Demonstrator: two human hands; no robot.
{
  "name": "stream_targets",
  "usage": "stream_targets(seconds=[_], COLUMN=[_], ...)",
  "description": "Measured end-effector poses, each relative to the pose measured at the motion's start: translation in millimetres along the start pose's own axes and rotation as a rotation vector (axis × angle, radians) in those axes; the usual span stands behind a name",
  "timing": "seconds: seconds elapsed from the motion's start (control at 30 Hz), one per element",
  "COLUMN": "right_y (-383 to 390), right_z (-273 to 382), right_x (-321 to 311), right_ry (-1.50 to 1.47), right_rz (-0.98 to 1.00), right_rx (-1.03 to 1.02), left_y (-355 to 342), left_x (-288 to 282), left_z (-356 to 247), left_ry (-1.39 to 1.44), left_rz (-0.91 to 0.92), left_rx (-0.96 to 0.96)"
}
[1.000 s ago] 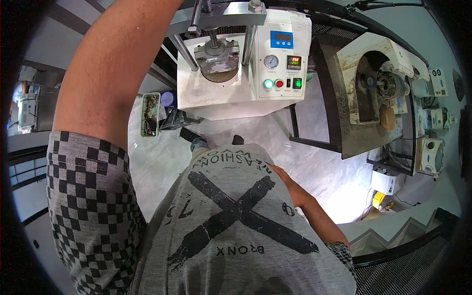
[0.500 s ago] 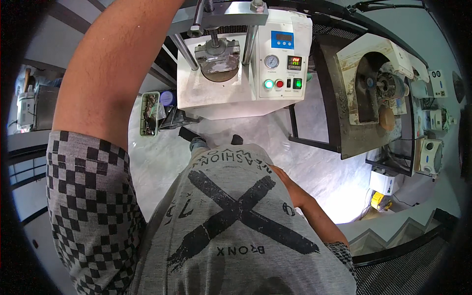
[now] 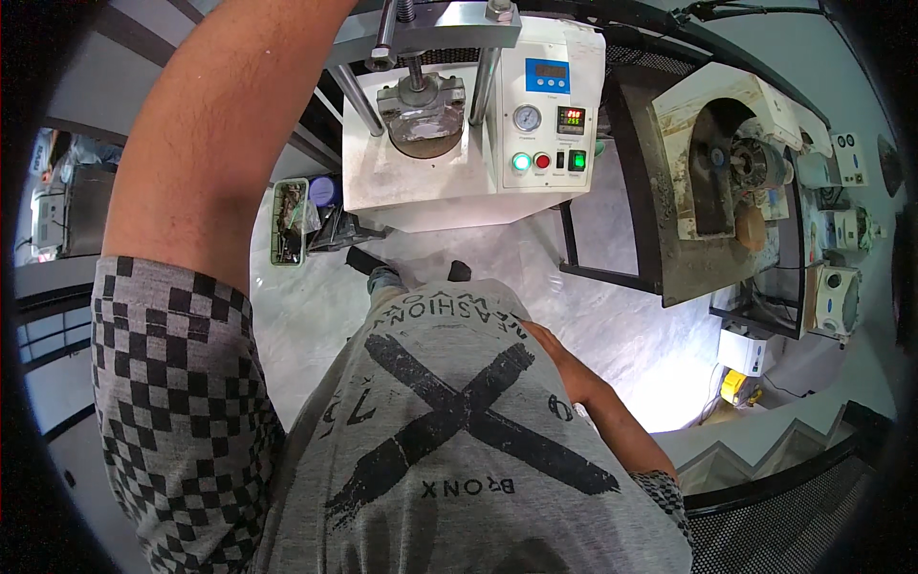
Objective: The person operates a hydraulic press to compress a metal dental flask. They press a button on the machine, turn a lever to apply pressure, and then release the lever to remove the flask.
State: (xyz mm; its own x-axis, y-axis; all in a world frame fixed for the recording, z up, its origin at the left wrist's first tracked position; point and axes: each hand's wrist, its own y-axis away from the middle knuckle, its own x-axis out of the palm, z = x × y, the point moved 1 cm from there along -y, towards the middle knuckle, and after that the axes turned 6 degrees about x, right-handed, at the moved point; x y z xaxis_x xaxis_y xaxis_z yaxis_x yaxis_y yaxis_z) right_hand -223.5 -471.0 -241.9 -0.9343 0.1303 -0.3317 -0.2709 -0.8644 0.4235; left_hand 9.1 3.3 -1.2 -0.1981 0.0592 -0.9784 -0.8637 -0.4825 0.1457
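Note:
My left forearm (image 3: 215, 143) stretches up past the top edge, close to the metal crossbar (image 3: 430, 29) of a white benchtop press (image 3: 421, 196). That hand is cut off from view, so what it touches does not show. Under the crossbar, a threaded screw carries a grey metal block (image 3: 423, 105) over a round plate. The press's control panel (image 3: 528, 177) has a dial gauge, a blue-framed display, a small digital readout and lit green buttons. My right forearm (image 3: 602, 407) hangs down at my side, its hand hidden behind my grey shirt (image 3: 459, 402).
A worn white machine with a round opening (image 3: 722, 177) stands on a dark metal frame (image 3: 622, 277) at right. Near the press's left side, a green-rimmed tray of small parts (image 3: 290, 225) sits beside a purple lid (image 3: 324, 191). A black perforated rail (image 3: 784, 517) runs along the lower right.

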Motion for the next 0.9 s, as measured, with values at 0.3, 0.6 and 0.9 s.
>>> stream_targets(seconds=[0.3, 0.6, 0.9], right_y=[-3.0, -4.5, 1.7], right_z=[0.1, -7.3, -12.9], right_x=[0.6, 6.7, 16.1], right_ry=[0.057, 0.057, -0.074], right_rz=[0.009, 0.037, 0.006], right_rx=[-0.037, -0.059, -0.054], left_y=[-1.2, 1.9, 9.5], left_x=[3.7, 3.0, -0.1], left_z=[1.7, 2.5, 3.8], left_ry=[-0.02, 0.066, 0.064], left_rz=[-0.081, -0.057, -0.061], left_rx=[0.008, 0.011, 0.031])
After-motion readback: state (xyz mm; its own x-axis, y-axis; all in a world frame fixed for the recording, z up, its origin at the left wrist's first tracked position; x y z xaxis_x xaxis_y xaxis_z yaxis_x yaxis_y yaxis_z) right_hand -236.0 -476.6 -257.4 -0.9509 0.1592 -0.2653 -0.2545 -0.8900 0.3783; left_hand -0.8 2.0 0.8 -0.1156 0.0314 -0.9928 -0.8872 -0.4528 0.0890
